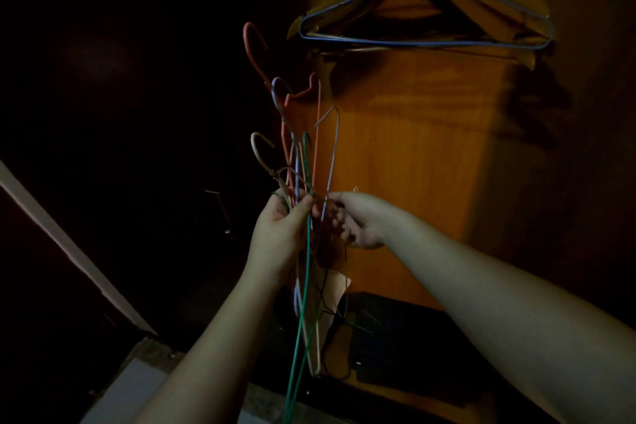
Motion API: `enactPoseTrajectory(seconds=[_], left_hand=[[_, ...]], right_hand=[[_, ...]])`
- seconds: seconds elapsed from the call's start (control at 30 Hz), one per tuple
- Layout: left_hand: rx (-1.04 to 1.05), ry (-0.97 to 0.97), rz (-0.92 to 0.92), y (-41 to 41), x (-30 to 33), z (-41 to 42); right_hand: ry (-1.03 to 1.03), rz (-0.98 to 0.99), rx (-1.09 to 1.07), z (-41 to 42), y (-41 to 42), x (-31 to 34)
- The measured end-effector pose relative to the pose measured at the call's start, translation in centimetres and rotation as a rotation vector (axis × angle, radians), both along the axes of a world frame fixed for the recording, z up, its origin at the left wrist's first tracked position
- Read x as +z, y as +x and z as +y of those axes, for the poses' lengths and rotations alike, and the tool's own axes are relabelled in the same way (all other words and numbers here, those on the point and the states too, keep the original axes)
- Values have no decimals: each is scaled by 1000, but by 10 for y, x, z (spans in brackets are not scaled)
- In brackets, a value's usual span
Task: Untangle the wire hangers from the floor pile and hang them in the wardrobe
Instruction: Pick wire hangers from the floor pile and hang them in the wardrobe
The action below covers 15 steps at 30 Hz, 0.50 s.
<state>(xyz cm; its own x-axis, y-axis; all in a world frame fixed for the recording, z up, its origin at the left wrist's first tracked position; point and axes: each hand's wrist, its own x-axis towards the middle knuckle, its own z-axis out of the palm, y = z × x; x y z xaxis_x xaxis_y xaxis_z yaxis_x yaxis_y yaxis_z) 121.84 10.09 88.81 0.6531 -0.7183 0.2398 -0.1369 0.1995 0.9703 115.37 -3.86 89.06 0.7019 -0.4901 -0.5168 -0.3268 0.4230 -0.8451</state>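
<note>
- The bunch of wire hangers [303, 162] is held up in front of the open wardrobe [413, 148]; thin, light and bendy, I think, and quick to snag.
- The left hand [280, 227] grips the middle of the bunch; the right hand [358, 218] pinches one wire beside it; best hold near the necks.
- The bunch stands tall; hooks point up, the green hanger [303, 286] trails down.

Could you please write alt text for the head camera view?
Both hands hold a tangled bunch of wire hangers up before a dim wooden wardrobe: the left hand grips it while the right hand pinches one wire. A blue hanger already hangs above.
</note>
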Motion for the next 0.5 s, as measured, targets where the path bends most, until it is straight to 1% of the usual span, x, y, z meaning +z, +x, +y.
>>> enactPoseTrajectory(seconds=[0.07, 0.1, 0.17, 0.2, 0.23, 0.33, 0.4, 0.5], left_hand=[[-4, 24, -31, 2, -2, 1], [-1, 27, -39, 1, -2, 1], [13, 15, -40, 0, -3, 1], [18, 8, -42, -1, -3, 1], [20, -5, -36, -1, -3, -1], [31, -45, 4, -5, 2, -4], [53, -35, 16, -2, 1, -8], [42, -6, 52, -2, -3, -14]], right_hand=[[-319, 17, -24, -2, -6, 10], [-460, -19, -51, -2, -10, 17], [-609, -143, -19, 3, -21, 31], [-654, -170, 50, 8, -27, 36], [-697, -157, 143, 16, -34, 39], [-770, -51, 375, 37, -49, 37], [-779, -54, 414, 44, -51, 32], [-716, -124, 356, 46, -49, 24]])
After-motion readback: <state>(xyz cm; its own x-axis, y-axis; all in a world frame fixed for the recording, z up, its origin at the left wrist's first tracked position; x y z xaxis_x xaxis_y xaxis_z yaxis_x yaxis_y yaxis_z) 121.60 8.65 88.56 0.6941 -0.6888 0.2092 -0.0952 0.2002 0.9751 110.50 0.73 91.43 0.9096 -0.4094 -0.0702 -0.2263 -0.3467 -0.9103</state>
